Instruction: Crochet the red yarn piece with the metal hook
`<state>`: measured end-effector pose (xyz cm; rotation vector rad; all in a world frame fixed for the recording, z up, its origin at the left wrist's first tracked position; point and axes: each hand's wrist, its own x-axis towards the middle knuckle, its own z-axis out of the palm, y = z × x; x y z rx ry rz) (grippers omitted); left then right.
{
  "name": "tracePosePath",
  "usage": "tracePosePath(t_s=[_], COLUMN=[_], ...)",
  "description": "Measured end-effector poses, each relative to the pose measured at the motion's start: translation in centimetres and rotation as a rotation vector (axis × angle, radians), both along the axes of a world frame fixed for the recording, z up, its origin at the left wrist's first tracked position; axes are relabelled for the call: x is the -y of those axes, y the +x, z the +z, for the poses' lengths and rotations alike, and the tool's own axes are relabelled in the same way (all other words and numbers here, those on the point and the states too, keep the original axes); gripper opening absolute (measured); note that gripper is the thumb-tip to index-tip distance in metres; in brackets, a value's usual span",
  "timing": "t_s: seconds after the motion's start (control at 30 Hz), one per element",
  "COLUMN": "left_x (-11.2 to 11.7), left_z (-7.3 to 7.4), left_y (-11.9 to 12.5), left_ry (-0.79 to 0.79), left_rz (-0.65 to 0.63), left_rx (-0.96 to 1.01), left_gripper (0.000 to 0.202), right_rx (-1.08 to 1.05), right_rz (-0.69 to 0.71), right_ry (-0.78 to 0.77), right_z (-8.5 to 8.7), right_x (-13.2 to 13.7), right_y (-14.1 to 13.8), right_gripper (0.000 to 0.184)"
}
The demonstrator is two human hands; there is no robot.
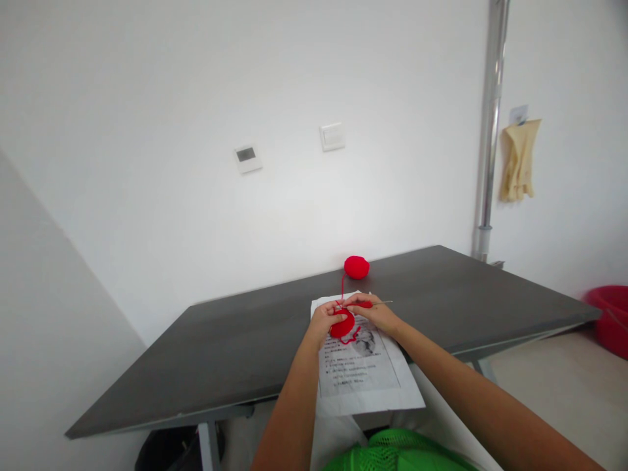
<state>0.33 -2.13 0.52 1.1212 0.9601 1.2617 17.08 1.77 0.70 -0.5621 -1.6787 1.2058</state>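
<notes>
Mid-stitch at frame centre: left hand [322, 320] pinches the red piece [342, 325]; right hand [377, 313] grips the hook [366, 304]; next likely needs taut yarn [342, 285].

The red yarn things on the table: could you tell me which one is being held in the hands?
The small red crocheted piece over the printed sheet, held between left hand and right hand. The yarn ball lies untouched farther back.

Lots of bare room on the dark grey flat table [235, 340], left and right. Only a red yarn ball [356, 267] behind the white printed paper sheet [363, 373].
</notes>
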Motion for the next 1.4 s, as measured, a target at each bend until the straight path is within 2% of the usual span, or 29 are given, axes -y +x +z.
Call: tracePosePath(t_s=[0.2, 0.4, 0.63, 0.83, 1.4], left_x=[-0.3, -0.5, -0.9, -0.9, -1.0], left_z=[-0.2, -0.2, -0.4, -0.6, -0.7], left_y=[-0.1, -0.2, -0.4, -0.6, -0.7], left_ry=[0.018, 0.028, 0.029, 0.041, 0.030], left_rz=[0.048, 0.144, 0.176, 0.176, 0.186], left_rx=[0.036, 0.071, 0.008, -0.017, -0.017], left_gripper=[0.050, 0.038, 0.038, 0.039, 0.040], right_rx=[-0.033, -0.065, -0.104, -0.137, -0.135], right_rz=[-0.032, -0.070, 0.001, 0.056, 0.097], right_ry=[-0.006, -0.105, -0.170, -0.232, -0.257], right_z=[0.1, 0.5, 0.6, 0.6, 0.6], right_x=[-0.1, 0.1, 0.1, 0.1, 0.1], right_y=[0.1, 0.2, 0.4, 0.6, 0.8], right_gripper=[0.015, 0.011, 0.012, 0.021, 0.013])
